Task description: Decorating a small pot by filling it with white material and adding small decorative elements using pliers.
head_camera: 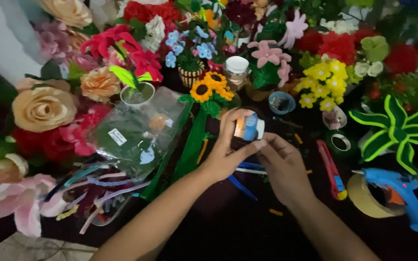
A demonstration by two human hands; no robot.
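Gripping a small dark bottle with an orange-and-blue label above the dark table, the left hand wraps it from the left; its long axis lies sideways, white cap pointing right, where the right hand pinches the cap end.

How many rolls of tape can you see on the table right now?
2. A wide tan tape roll lies at the right, under the nose of the blue glue gun. A smaller roll sits beyond the red utility knife. Others may be hidden among the flowers.
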